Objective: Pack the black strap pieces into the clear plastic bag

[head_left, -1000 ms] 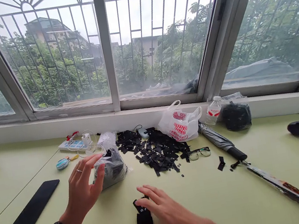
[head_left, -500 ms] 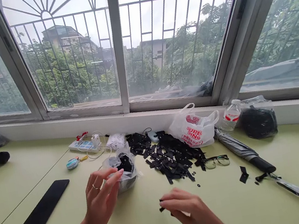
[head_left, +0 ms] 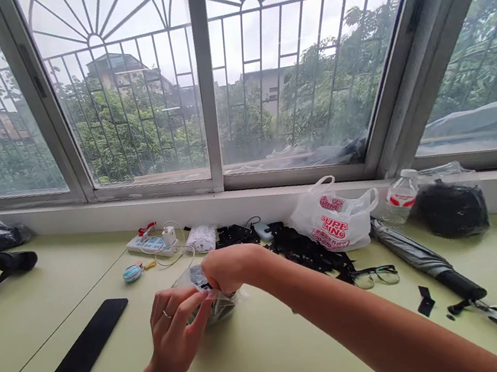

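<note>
A clear plastic bag (head_left: 224, 309) with dark contents stands on the table in front of me. The thumb and fingertips of my left hand (head_left: 177, 327) pinch its near rim; a ring and a black watch show on that hand and wrist. Over the bag's mouth, my right hand (head_left: 231, 267) is bent down with its fingers curled. Those fingertips are hidden, so I cannot make out what they hold. Behind my right forearm lies a heap of black strips (head_left: 301, 253), partly covered from view.
Eyeglasses (head_left: 376, 277), a white carrier bag (head_left: 335, 215) and a folded umbrella (head_left: 427, 257) lie to the right. Loose black pieces (head_left: 425, 301) sit near the umbrella. On the left are a long black slab (head_left: 89, 345), a tape-measure-like disc (head_left: 132, 273) and a power strip (head_left: 150, 245).
My right hand has moved up and left from the table to the bag's mouth; black pieces showed in its fingers before. My left hand stays at the bag. The view has shifted slightly.
</note>
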The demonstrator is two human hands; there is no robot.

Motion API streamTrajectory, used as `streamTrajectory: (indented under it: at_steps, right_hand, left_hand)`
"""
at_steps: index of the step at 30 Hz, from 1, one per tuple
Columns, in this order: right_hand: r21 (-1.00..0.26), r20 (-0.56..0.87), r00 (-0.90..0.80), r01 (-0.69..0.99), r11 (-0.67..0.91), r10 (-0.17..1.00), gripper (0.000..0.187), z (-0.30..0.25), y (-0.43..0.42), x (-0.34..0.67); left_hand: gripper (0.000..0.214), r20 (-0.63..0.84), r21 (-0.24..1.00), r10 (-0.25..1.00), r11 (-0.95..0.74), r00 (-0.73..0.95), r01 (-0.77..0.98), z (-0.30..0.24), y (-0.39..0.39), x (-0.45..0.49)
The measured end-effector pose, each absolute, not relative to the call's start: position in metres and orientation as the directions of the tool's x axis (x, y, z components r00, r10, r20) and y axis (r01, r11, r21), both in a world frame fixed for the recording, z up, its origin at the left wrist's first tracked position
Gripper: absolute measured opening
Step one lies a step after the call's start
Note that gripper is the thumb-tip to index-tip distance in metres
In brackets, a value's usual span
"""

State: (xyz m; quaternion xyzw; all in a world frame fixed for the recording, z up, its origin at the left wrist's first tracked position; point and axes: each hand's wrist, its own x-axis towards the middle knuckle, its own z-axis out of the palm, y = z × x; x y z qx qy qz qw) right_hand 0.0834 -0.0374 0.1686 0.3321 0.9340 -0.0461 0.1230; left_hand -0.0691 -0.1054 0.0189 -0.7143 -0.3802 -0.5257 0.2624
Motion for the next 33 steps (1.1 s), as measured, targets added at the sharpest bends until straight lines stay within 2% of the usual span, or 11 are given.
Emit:
streamTrajectory:
  at_steps: [3,7,9,12,15,19,21,24,27,30,33]
  right_hand:
    - [0.011,-0.244,-0.658,0.733,0.680,0.713,0.021,0.173,-0.034,0.087]
    - [-0.084,-0.315,-0.620,0.772,0.630,0.718,0.007,0.199,-0.026,0.115]
    - [-0.160,-0.280,-0.658,0.750,0.642,0.699,0.018,0.210,-0.028,0.133]
    - [-0.238,-0.108,-0.759,0.646,0.725,0.642,0.032,0.215,-0.036,0.162]
    - [-0.445,0.146,-0.807,0.463,0.767,0.572,0.027,0.197,-0.041,0.195]
    - [-0.692,0.354,-0.601,0.347,0.633,0.717,0.036,0.133,-0.034,0.254]
    - [-0.651,0.359,-0.492,0.477,0.591,0.793,0.042,0.088,-0.029,0.289]
    - [-0.445,0.320,-0.408,0.732,0.516,0.855,0.074,0.027,-0.033,0.338]
    - [-0.324,0.264,-0.356,0.842,0.431,0.896,0.097,-0.006,-0.052,0.368]
    - [-0.318,0.295,-0.318,0.857,0.406,0.901,0.081,-0.014,-0.075,0.373]
    - [-0.373,0.298,-0.313,0.831,0.411,0.902,0.053,-0.015,-0.086,0.365]
  left_hand:
    - [0.042,0.937,-0.034,0.267,-0.569,0.224,0.822,0.033,-0.106,-0.071]
    - [0.039,0.889,-0.077,0.344,-0.538,0.302,0.839,0.065,-0.102,-0.067]
    - [0.027,0.858,-0.072,0.399,-0.530,0.323,0.845,0.082,-0.100,-0.061]
    - [0.012,0.802,-0.057,0.473,-0.547,0.365,0.835,0.098,-0.099,-0.051]
    - [0.017,0.769,-0.019,0.517,-0.569,0.375,0.822,0.103,-0.104,-0.048]
    - [0.008,0.776,0.052,0.522,-0.611,0.353,0.790,0.095,-0.115,-0.054]
    - [0.016,0.796,0.128,0.530,-0.618,0.291,0.776,0.083,-0.117,-0.059]
    - [0.055,0.798,0.430,0.601,-0.610,0.035,0.666,0.054,-0.112,-0.064]
    - [0.093,0.574,0.762,0.818,-0.549,0.032,0.343,0.018,-0.100,-0.065]
    - [0.115,0.352,0.885,0.903,-0.407,0.248,0.226,-0.008,-0.092,-0.063]
    - [0.106,0.253,0.902,0.934,-0.323,0.254,0.287,-0.016,-0.091,-0.060]
